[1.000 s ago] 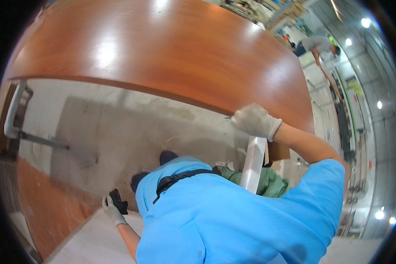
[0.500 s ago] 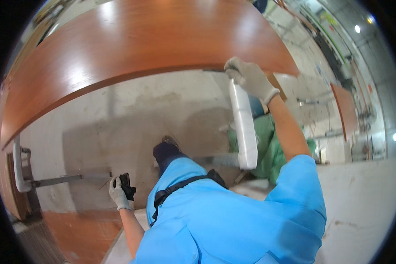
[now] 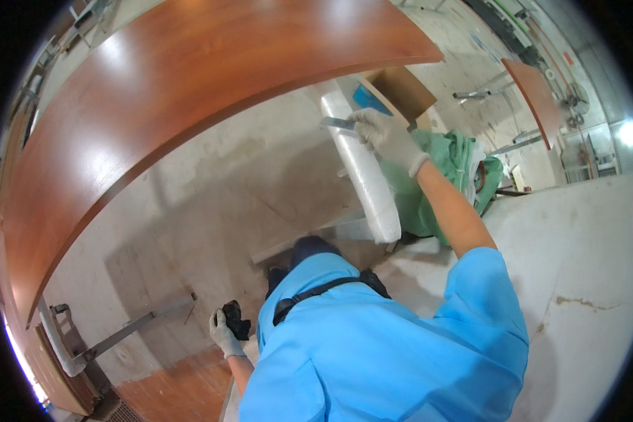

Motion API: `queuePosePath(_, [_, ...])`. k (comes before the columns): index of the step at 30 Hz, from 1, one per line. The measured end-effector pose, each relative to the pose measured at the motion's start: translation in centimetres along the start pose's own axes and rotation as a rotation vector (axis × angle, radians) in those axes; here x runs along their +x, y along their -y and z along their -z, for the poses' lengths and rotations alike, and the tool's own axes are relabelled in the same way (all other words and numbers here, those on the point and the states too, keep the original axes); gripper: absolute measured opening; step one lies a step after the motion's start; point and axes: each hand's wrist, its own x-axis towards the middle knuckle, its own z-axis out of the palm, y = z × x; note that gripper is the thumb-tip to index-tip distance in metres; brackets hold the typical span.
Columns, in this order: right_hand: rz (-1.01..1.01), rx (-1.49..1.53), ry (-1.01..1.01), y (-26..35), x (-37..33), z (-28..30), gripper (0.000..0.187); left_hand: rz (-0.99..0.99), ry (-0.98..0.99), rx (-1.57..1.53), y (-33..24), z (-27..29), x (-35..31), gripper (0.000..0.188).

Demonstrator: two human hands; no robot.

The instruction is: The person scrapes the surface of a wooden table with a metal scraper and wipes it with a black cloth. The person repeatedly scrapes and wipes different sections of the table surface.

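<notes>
My right hand, in a pale work glove, is closed on a flat grey strip with a straight edge; its exact kind cannot be made out. The strip lies across the upper part of a table leg wrapped in white plastic. That leg stands below the near edge of a glossy reddish-brown tabletop. Low on the left, my gloved left hand grips a crumpled black thing, perhaps cloth, beside my body.
Behind the wrapped leg are a green sack and an open cardboard box. Another wrapped leg with a grey crossbar stands at the left. A second brown board is at the far right.
My right hand has come from the tabletop's edge down to the wrapped leg, the grey strip now showing. The view has shifted; my left hand still holds the black thing.
</notes>
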Motion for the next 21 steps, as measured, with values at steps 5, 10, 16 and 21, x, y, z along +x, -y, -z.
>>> queuePosePath(5, [0.547, -0.455, -0.028, 2.4, 5.2, 2.3, 0.023, -0.125, 0.235, 0.034, -9.8, -10.1, -2.5, 0.037])
queuePosePath(10, [0.794, -0.833, 0.208, 8.3, 12.8, 2.2, 0.021, -0.925, 0.361, 0.353, -21.2, -27.0, -14.7, 0.048])
queuePosePath(16, [1.117, -0.984, 0.378, 11.2, 17.1, 0.3, 0.015, -0.998, 0.306, 0.698, -26.2, -37.8, -24.5, 0.056])
queuePosePath(21, [1.189, -1.137, 0.414, 11.5, 17.7, -0.1, 0.021, -0.903, 0.196, 0.588, -25.4, -38.7, -24.9, 0.052])
